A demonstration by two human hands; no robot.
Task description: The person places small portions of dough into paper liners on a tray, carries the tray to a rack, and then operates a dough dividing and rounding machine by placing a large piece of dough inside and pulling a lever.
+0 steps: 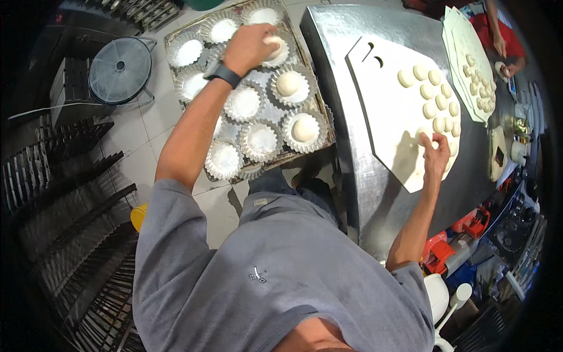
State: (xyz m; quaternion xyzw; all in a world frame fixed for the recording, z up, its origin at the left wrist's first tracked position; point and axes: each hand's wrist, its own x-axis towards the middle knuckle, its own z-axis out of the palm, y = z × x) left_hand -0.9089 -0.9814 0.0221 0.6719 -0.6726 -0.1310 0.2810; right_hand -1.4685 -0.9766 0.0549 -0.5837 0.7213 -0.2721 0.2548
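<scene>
My left hand (pixel 251 48), with a dark band at its wrist, reaches over a fluted tin at the far right part of the baking tray (pixel 326 130). Its fingers are closed around a pale dough ball (pixel 272 49) in that tin. Two nearer tins on the same side each hold a dough ball (pixel 288 84); the other tins (pixel 243 102) show only white powder inside. At the right, my right hand (pixel 435 155) is on the white board (pixel 387 105), its fingertips pinched on a dough ball at the near end of several rows of dough balls (pixel 430 110).
The board lies on a metal table (pixel 328 35). Across it, another person (pixel 498 35) handles dough beside a second board (pixel 460 44). A round fan (pixel 120 63) stands on the tiled floor at the left, near dark metal racks (pixel 53 170). Red containers (pixel 440 253) are at the lower right.
</scene>
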